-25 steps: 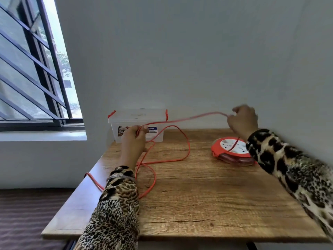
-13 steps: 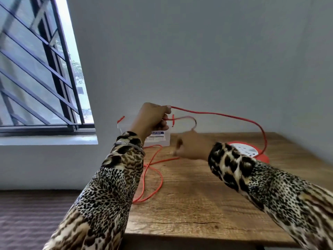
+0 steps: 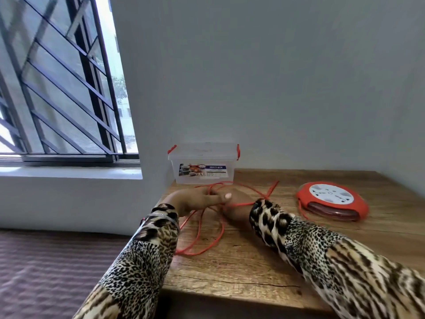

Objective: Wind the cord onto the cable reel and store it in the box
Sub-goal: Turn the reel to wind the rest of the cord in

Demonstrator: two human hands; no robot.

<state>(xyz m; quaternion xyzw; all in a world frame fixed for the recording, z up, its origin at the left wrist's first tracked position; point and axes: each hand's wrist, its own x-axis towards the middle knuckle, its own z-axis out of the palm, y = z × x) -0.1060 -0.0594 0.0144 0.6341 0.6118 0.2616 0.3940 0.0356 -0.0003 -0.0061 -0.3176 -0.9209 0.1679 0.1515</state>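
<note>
We see both hands meet at table center, approx 10 o'clock from the cable reel (image 3: 331,201). Left hand (image 3: 197,200) grips a bunch of the orange cord (image 3: 212,229), thumb on top; right hand (image 3: 236,204) sits just beside it, touching, w/ cord running over it, but we can't tell if its fingers are clenched round it (mostly hidden behind left hand + sleeve). Loose loops lie on the table (image 3: 264,261) at 6 o'clock of the hands; one strand runs toward the reel at 3 o'clock. Reel lies flat, sockets up, some cord already wound in its groove. We judge the step is gathering slack before winding: to do it well, keep loops untangled, feed w/ light tension, guide strand into the groove, no kinks. Box (image 3: 203,165) sits at 12 o'clock of the hands against the wall, lid on w/ red clips; clear walls, contents not readable, reel not inside yet.
</note>
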